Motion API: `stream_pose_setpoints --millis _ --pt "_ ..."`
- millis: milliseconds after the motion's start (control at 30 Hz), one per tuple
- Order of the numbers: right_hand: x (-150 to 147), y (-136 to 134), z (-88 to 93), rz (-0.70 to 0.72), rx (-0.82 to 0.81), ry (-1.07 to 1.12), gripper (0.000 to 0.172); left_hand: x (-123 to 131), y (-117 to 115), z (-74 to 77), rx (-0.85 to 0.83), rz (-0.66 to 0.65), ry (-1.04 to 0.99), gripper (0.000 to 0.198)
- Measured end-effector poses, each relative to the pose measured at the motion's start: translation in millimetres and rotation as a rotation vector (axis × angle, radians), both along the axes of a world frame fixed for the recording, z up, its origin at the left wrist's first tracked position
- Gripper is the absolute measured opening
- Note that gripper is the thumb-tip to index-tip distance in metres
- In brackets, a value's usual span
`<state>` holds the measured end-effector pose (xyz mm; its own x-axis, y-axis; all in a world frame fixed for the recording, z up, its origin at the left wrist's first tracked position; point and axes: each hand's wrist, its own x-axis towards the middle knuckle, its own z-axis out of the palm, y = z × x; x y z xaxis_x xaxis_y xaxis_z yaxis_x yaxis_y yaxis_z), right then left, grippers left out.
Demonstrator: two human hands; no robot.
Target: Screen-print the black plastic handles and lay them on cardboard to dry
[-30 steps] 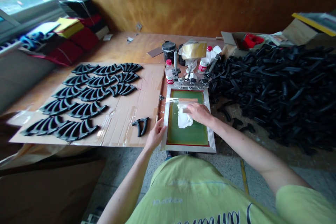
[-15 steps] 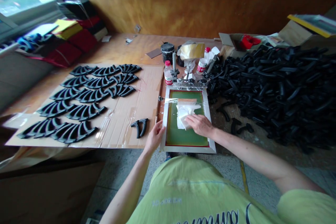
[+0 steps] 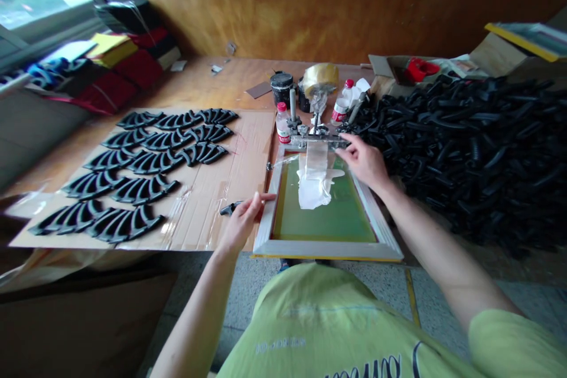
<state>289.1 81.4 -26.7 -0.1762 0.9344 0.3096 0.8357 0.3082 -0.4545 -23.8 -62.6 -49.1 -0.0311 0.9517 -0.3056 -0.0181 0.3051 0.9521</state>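
Note:
An aluminium-framed silk screen (image 3: 328,250) with green mesh (image 3: 336,224) is tilted up on its hinge clamp (image 3: 319,141). A white cloth (image 3: 312,189) lies on the mesh below a transparent strip (image 3: 316,159). My left hand (image 3: 241,223) grips the frame's left rail, and a black plastic part (image 3: 230,208) lies just beyond its fingers, partly hidden. My right hand (image 3: 361,160) rests with spread fingers by the clamp and the frame's far right corner, holding nothing.
Rows of black fan-shaped parts (image 3: 146,159) lie on cardboard (image 3: 199,218) to the left. A heap of black parts (image 3: 469,153) fills the right. Behind the clamp stand a plastic bottle (image 3: 283,124), a black tin (image 3: 282,88) and a tape roll (image 3: 318,77).
The screen frame has tilted up, its near edge now looking wider. My right hand has moved from the cloth to the clamp side, and my left hand has shifted left with the rail.

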Motion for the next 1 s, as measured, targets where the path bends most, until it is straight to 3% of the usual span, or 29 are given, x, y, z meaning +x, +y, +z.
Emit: stream_pose_setpoints --millis 67,133,233,333,433,500,533,567,633,733,767,833,933,1000 --pt "27.6 1.7 -11.2 -0.121 0.001 0.037 0.033 5.1 13.0 25.4 0.103 0.052 -0.052 0.060" --pt "40.8 -9.5 -34.5 -0.141 -0.051 0.001 0.038 13.1 32.0 49.1 0.247 0.101 -0.080 0.057" --pt "26.1 -42.6 -77.2 0.021 -0.120 -0.101 0.035 26.1 64.5 76.7 0.394 0.106 -0.110 0.052" --pt "-6.8 -70.7 -105.0 0.166 -0.164 -0.282 0.024 38.2 81.2 82.2 0.433 0.160 -0.166 0.051" --pt "-30.0 -83.6 -106.9 0.103 -0.324 -0.372 0.019 54.3 62.9 56.3 0.330 0.226 -0.230 0.052" --pt "-40.6 -93.1 -100.0 0.014 -0.412 -0.324 0.022 69.5 33.3 27.4 0.061 0.057 -0.263 0.054" --pt "-46.3 -100.2 -96.4 -0.013 -0.415 -0.285 0.023 78.3 16.4 12.7 -0.137 -0.107 -0.276 0.055" --pt "-52.5 -108.8 -93.3 -0.016 -0.384 -0.246 0.024 87.1 0.1 -0.9 -0.278 -0.192 -0.307 0.055" --pt "-64.3 -126.2 -89.7 0.085 -0.268 -0.178 0.022 102.0 -25.7 -22.4 -0.402 -0.169 -0.430 0.050" --pt "-63.8 -133.4 -90.5 0.366 -0.094 -0.065 0.019 102.2 -37.3 -42.7 -0.461 0.037 -0.543 0.040" --pt "-54.7 -126.9 -92.7 0.396 -0.056 -0.028 0.019 93.1 -34.9 -48.7 -0.471 0.085 -0.512 0.038" --pt "-22.7 -101.9 -102.1 0.290 -0.017 0.003 0.020 60.5 -26.1 -62.4 -0.442 0.171 -0.350 0.036" --pt "44.4 -57.0 -131.2 -0.111 -0.041 -0.124 0.023 -12.1 -16.9 -87.1 -0.353 0.260 0.110 0.040" --pt "86.4 -39.2 -156.6 -0.322 -0.130 -0.210 0.033 -60.6 -18.0 -102.0 -0.362 0.215 0.493 0.043"
